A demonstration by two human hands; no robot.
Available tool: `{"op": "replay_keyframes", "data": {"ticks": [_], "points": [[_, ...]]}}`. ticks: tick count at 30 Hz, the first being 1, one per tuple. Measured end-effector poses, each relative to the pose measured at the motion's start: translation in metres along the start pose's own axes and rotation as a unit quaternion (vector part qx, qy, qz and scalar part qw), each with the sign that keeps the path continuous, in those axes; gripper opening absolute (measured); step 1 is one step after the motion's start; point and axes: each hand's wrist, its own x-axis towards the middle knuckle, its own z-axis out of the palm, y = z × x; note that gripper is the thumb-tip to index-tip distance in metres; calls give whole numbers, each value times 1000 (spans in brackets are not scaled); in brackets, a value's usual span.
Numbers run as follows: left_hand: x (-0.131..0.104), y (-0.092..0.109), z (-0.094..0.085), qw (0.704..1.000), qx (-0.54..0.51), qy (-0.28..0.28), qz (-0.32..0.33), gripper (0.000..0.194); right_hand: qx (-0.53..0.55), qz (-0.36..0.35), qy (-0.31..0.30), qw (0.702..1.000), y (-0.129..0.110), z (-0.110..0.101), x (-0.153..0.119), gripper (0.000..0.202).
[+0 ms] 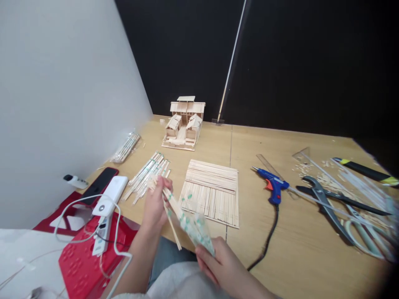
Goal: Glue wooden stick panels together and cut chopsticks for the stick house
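While two bare hands are working over the near edge of a wooden table point(296, 259), a loose bundle of thin sticks point(177, 212) in clear, green-printed wrappers point(199, 236) is slanting between them, from upper left to lower right. The left hand point(158, 203) is holding the upper end, probably so that the sticks are not scattering, and the right hand point(215, 260) is steadying the lower, wrapper end, seemingly to control the slippery film. A stick end is poking out below the left hand, apart from the bundle.

A pile of wrapped sticks point(149, 170) is lying just beyond the left hand, perhaps for easy reach. A flat stick panel point(210, 195) is resting mid-table in front of the person, and a small house model point(183, 132) made of sticks is standing farther back, likely out of harm's way. A blue glue gun point(276, 185) is lying to the right with its nozzle pointing left, and metal cutters point(323, 203) are lying farther right, probably to leave the middle for handwork.

The left fingers are curling closed around the sticks, the thumb pressing on top. The right thumb is lying across the wrappers while the fingers are folding beneath, making a narrow grip; how firmly either is squeezing, I cannot tell
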Motion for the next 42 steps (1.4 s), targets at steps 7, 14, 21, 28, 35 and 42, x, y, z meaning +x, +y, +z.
{"op": "replay_keyframes", "data": {"ticks": [7,14,21,28,35,42], "points": [[22,84,-56,996,-20,70,55,44,160,9,133,978,26,-29,-38,63],[35,47,-62,778,612,12,144,28,269,-78,286,916,16,-57,-42,51],[48,-7,-58,489,869,-46,58,35,282,-39,270,920,20,-34,-38,52],[50,2,-58,499,864,-23,70,39,261,-40,232,936,27,-33,-33,54],[53,5,-56,487,868,-90,45,21,254,-45,213,943,32,-29,-30,55],[40,15,-60,646,750,-96,106,18,273,-61,277,919,21,-26,-19,53]]}}
